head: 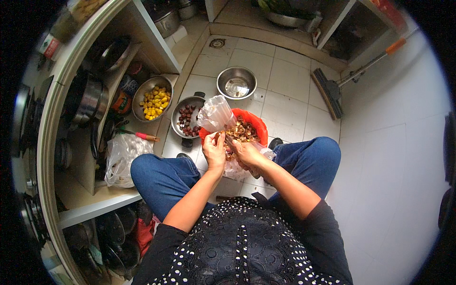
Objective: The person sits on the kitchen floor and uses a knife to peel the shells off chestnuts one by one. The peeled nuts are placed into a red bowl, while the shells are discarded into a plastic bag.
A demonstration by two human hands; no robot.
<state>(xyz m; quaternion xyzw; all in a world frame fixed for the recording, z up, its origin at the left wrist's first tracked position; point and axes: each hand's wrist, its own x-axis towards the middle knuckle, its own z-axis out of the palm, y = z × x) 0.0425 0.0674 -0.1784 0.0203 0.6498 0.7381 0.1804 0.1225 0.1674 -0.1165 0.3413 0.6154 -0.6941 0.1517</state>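
Note:
My left hand (213, 154) pinches a brown chestnut (217, 136), partly hidden by the fingers. My right hand (246, 154) grips a knife, whose blade (229, 141) points at the chestnut. Both hands are over a red bin liner or tub (262, 125) holding many brown chestnut shells (245, 131). Clear plastic (216, 113) stands up from its far left side. Left of it, a two-handled metal pot (175, 123) holds unpeeled chestnuts (188, 115). Beyond that, a steel bowl (136, 96) holds peeled yellow chestnuts (156, 101).
A steel basin (220, 83) stands on the tiled floor (285, 107) beyond the red tub. A floor mop (329, 94) leans at the right wall (377, 160). Along the left, cabinet shelves hold pots (89, 98), a white plastic bag (124, 162) and a red-handled tool (144, 136).

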